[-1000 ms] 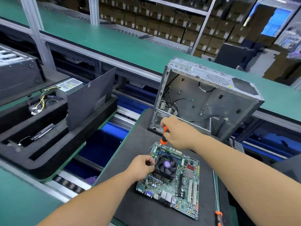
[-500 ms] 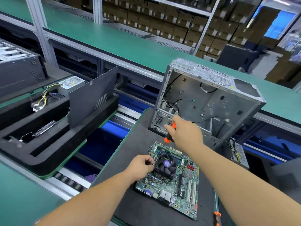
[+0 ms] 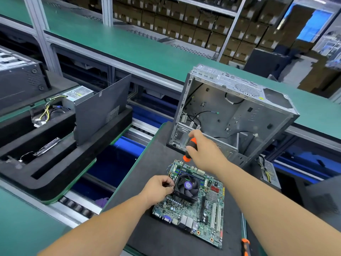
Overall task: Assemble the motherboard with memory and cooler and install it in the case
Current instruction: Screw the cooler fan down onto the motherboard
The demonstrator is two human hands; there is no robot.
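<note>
A green motherboard (image 3: pixel 206 215) lies flat on a dark mat (image 3: pixel 155 163). A black fan cooler (image 3: pixel 187 188) sits on its upper part, with memory sticks beside it. My left hand (image 3: pixel 158 189) pinches the cooler's left corner, at a screw or clip. My right hand (image 3: pixel 204 150) grips an orange-and-black screwdriver (image 3: pixel 190 148), whose tip points down at the board's far left corner. Behind the board stands the open grey metal case (image 3: pixel 245 115), tilted, with loose cables inside.
A black foam tray (image 3: pixel 60 163) on the left holds a dark side panel (image 3: pixel 99 111), a power supply (image 3: pixel 77 95) with wires and a drive. A second orange tool (image 3: pixel 245 245) lies at the mat's near right. Roller conveyor and blue gap lie between.
My right hand rose with the screwdriver and moved slightly right, so the shaft now slants down to the board's far left corner. My left hand stays at the cooler.
</note>
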